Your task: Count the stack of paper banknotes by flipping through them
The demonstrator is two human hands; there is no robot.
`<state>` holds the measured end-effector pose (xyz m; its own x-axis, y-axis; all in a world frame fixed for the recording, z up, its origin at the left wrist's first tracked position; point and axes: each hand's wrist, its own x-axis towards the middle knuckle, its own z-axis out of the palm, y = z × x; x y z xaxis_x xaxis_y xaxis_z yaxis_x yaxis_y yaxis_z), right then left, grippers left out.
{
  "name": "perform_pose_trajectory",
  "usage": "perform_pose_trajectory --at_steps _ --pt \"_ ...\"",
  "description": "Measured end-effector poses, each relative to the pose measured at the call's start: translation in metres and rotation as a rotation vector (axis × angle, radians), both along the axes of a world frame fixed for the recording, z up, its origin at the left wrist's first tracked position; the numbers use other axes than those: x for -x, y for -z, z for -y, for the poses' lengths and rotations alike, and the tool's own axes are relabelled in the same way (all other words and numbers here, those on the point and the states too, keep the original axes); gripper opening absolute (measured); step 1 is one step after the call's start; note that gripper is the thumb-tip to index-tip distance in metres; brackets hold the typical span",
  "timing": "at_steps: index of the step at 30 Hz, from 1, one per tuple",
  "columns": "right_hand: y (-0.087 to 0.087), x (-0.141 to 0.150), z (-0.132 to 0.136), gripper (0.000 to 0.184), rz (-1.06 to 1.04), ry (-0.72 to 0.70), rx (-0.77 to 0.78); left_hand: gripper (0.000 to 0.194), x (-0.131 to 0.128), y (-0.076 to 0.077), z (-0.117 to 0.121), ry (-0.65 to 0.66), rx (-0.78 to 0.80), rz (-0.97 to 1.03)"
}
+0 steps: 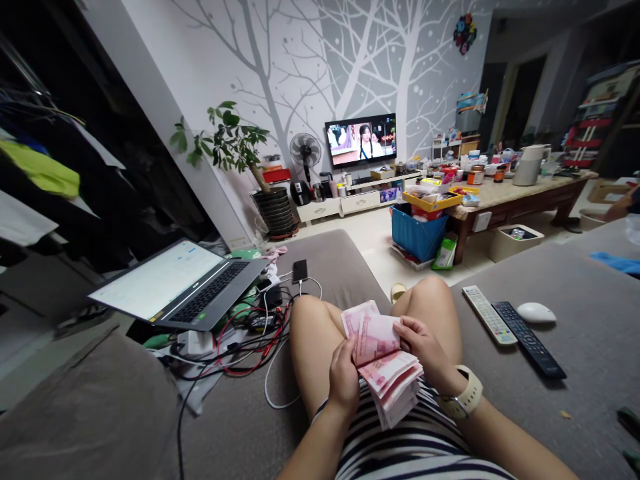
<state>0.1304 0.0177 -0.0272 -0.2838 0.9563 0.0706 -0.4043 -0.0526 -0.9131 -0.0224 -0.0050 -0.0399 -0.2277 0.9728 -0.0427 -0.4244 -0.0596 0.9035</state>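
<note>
I sit on a grey sofa [575, 313] and hold a thick stack of pink banknotes [387, 370] over my lap. My left hand [344, 377] grips the stack from the left, thumb on the top notes. My right hand [425, 347], with a pale watch on its wrist, pinches the top note, which is folded up and away from the pile. Both hands are closed on the notes.
An open laptop [180, 283] and a tangle of cables [245, 333] with a phone [299, 270] lie on my left. Two remotes [510, 323] and a white mouse [536, 312] lie on my right. Ahead stand a cluttered table [515, 193], a blue crate [417, 233] and a lit television [361, 139].
</note>
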Motion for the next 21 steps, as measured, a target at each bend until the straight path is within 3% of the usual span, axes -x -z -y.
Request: perform_pose_trajectory --at_steps 7,14,21 --pt "0.004 0.002 -0.003 0.041 -0.039 -0.013 0.009 0.037 0.000 0.003 -0.002 -0.084 0.033 -0.011" --pt "0.003 0.003 -0.002 0.039 -0.081 -0.019 0.006 0.034 0.002 0.004 -0.002 -0.017 0.001 -0.023" --pt "0.000 0.002 -0.002 0.036 0.016 -0.044 -0.069 0.030 -0.005 -0.009 0.004 0.067 -0.016 0.081"
